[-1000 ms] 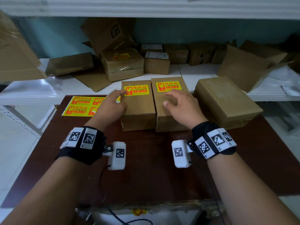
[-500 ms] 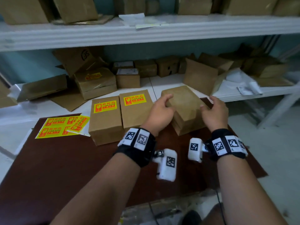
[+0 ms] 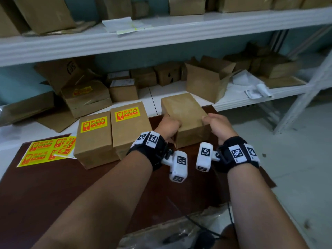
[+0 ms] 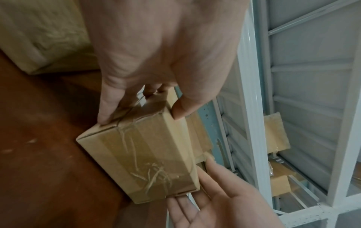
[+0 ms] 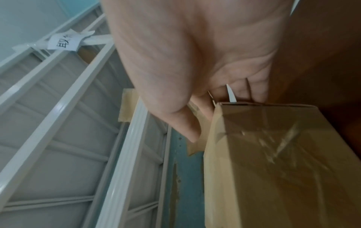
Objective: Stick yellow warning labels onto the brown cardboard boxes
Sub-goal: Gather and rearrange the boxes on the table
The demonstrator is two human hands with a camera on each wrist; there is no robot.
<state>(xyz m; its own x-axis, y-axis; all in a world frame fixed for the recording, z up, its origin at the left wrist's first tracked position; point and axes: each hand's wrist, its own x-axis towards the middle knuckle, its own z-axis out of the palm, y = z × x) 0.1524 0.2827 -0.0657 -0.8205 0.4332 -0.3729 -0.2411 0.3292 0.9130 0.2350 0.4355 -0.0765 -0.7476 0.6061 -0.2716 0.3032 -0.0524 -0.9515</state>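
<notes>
A plain brown box (image 3: 185,114) without a label lies at the far right of the dark brown table (image 3: 89,186). My left hand (image 3: 168,125) grips its near left corner, thumb on top (image 4: 140,114). My right hand (image 3: 215,124) holds the near right side, thumb on top and fingers round the edge (image 5: 216,114). The box's taped end (image 4: 140,162) faces me. Two brown boxes (image 3: 93,141) (image 3: 130,128), each with a yellow warning label (image 3: 93,124) (image 3: 127,113), stand side by side to the left. A sheet of yellow labels (image 3: 45,151) lies at the table's left.
White metal shelving (image 3: 161,33) runs behind and above the table. Its lower shelf holds several cardboard boxes, one open box (image 3: 204,81) and loose papers (image 3: 258,90). Grey floor (image 3: 296,159) lies to the right of the table's edge.
Both hands left the two labelled boxes, moved right and took hold of the unlabelled box, then slid to its near corners. The head view swung right and up.
</notes>
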